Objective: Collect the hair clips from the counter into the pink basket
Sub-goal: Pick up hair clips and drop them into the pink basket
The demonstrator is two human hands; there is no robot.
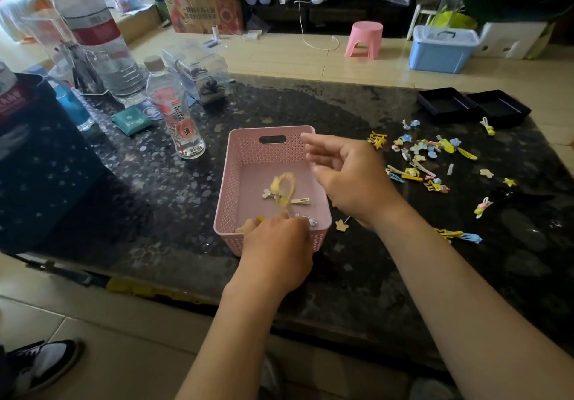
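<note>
The pink basket (267,151) stands mid-counter with a few clips lying in it (287,199). A blurred yellow clip (284,187) is in motion inside the basket, just beyond my left knuckles. My left hand (278,244) sits on the basket's near rim, its fingers curled over the wall into the basket; the fingertips are hidden. My right hand (348,176) hovers over the basket's right rim, fingers loosely spread and holding nothing. Several colourful hair clips (425,157) lie scattered on the dark counter to the right. A star clip (341,225) lies beside the basket.
Water bottles (177,114) and clear boxes (198,64) crowd the counter's far left. A dark box (37,157) fills the left edge. Two black trays (472,106) sit at the far right. More clips (459,235) lie near my right forearm.
</note>
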